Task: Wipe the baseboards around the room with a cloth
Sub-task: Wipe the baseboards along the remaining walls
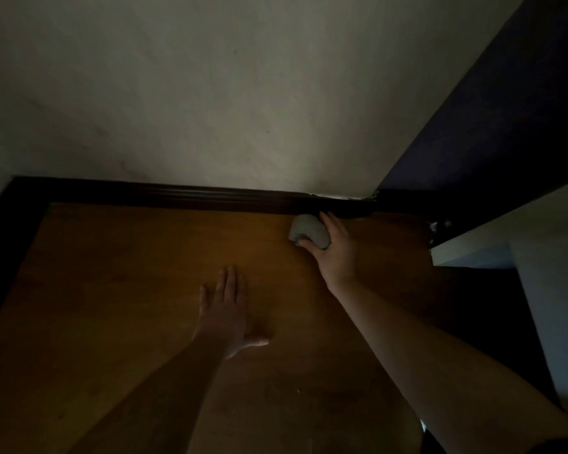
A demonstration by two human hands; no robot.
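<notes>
no readable text, no labels, no brands, numbers or signs anywhere

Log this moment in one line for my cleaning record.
right hand grips cloth at baseboard | left hand flat on floor

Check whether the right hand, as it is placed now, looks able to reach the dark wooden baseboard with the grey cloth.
Probably yes. The right hand grips the bunched grey cloth right at the foot of the dark wooden baseboard, with nothing between them. The left hand lies flat on the brown wooden floor, well clear.
</notes>
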